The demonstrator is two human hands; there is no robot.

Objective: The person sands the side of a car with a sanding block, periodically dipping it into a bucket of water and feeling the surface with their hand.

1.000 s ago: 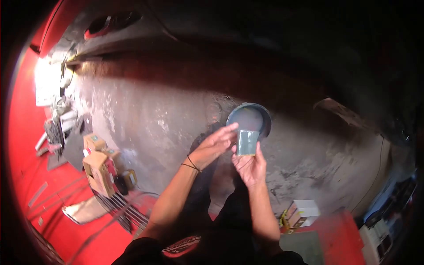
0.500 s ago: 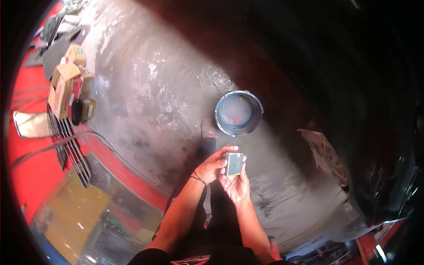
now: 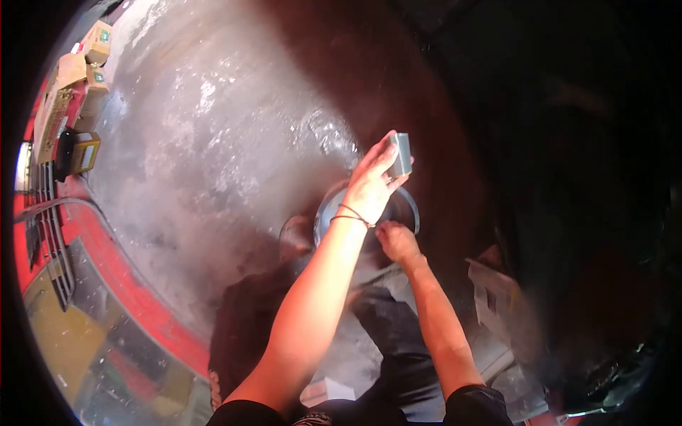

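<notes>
Gripping the grey-green block (image 3: pixel 401 155) in my left hand (image 3: pixel 373 188), I have it at the fingers, above the bucket (image 3: pixel 322 221) and toward its far side. My right hand (image 3: pixel 399 243) is over the bucket's near side, just below the left, fingers curled; I cannot tell whether they are closed on anything. A dark cord (image 3: pixel 348 213) circles my left wrist.

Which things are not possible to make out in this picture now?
Head view, all four:
- Inside of the bucket: mostly behind the left hand and right hand.
- Anything the right hand may grip: curled fingers hide it.
- Small print on the cartons: too small.
- Far right side: deep shadow.
</notes>
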